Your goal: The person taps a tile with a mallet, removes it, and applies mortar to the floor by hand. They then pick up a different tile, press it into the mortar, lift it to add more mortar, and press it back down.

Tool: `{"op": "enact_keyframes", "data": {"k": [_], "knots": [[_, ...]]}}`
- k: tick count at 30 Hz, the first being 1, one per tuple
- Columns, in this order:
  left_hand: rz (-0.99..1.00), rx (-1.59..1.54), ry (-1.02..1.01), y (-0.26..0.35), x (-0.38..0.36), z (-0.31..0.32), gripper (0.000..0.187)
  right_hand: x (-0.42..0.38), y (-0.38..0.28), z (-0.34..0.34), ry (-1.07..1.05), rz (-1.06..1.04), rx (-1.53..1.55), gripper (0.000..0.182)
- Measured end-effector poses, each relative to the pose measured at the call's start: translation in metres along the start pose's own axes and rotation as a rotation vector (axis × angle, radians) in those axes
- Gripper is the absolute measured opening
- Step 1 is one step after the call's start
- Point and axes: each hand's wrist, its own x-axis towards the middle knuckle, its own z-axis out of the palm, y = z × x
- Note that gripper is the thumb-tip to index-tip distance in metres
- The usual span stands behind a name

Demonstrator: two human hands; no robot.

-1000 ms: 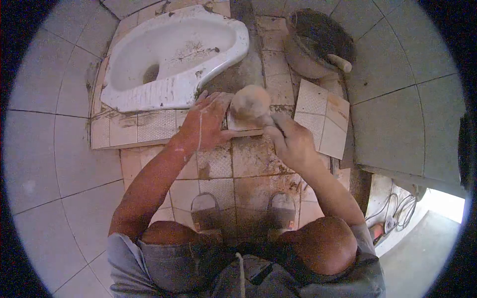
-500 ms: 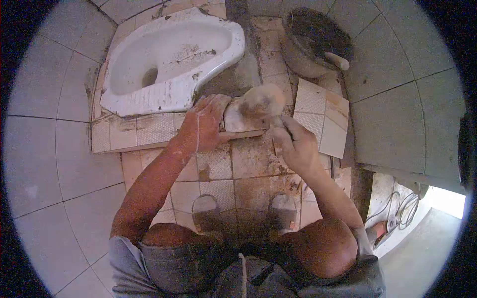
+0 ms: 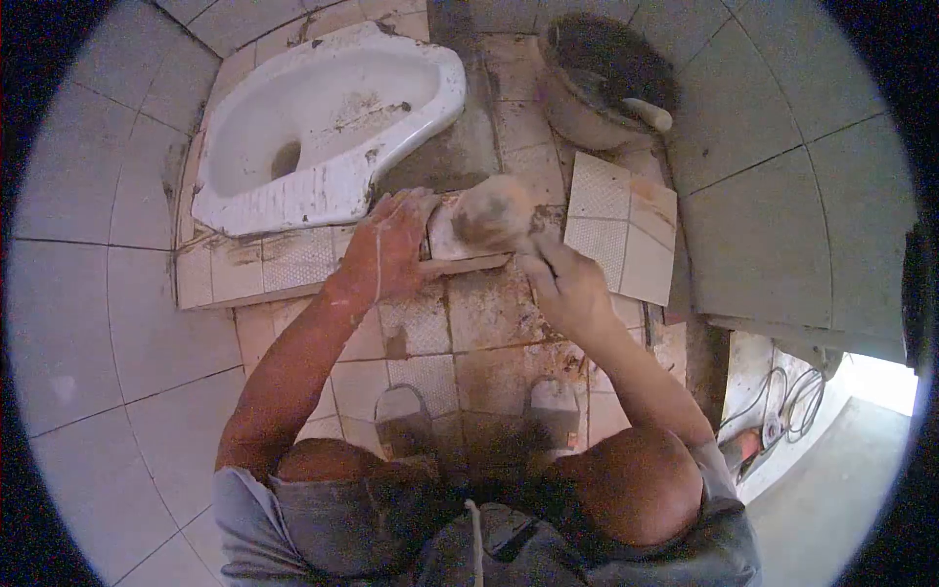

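My right hand [image 3: 572,286] is wrapped round the handle of a mallet with a rounded, dusty pale head [image 3: 492,213]. That head sits over a small piece of tile [image 3: 440,235] on the raised step, hiding part of it. Flat on the step's edge beside this piece lies my left hand [image 3: 391,240], fingers stretched forward and thumb spread along the front. A white squat toilet [image 3: 337,201] is set into the step just beyond my left fingers, its rim smeared with dirt. Rough grey mortar [image 3: 440,161] fills the gap to the right of the toilet.
A dark bucket [image 3: 558,103] stands at the back right, with a pale tool handle [image 3: 648,114] jutting over its rim. Loose tiles [image 3: 621,230] lie right of the mallet. Dirty floor tiles [image 3: 421,377] surround my feet. A coiled cable [image 3: 804,406] lies beyond the doorway.
The mallet head has moved slightly left and toward me over the tile piece, with my right hand following. My left hand stays on the step. The whole view has shifted a little.
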Motion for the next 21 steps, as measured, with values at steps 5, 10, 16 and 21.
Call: {"op": "enact_keyframes", "data": {"k": [5, 10, 16, 21], "knots": [[-0.027, -0.065, 0.025, 0.004, 0.0, -0.009, 0.084, -0.006, -0.005, -0.003, 0.001, 0.024, 0.014, 0.028], [-0.003, -0.044, 0.081, -0.002, 0.002, 0.003, 0.086, 0.001, 0.002, -0.007, -0.224, 0.138, -0.089, 0.047], [-0.018, -0.04, 0.067, 0.003, -0.001, -0.001, 0.086, 0.002, -0.003, -0.008, -0.067, 0.006, 0.012, 0.043], [-0.036, -0.067, 0.041, 0.004, -0.002, -0.004, 0.085, -0.001, -0.002, -0.003, -0.148, 0.096, -0.017, 0.029]]}}
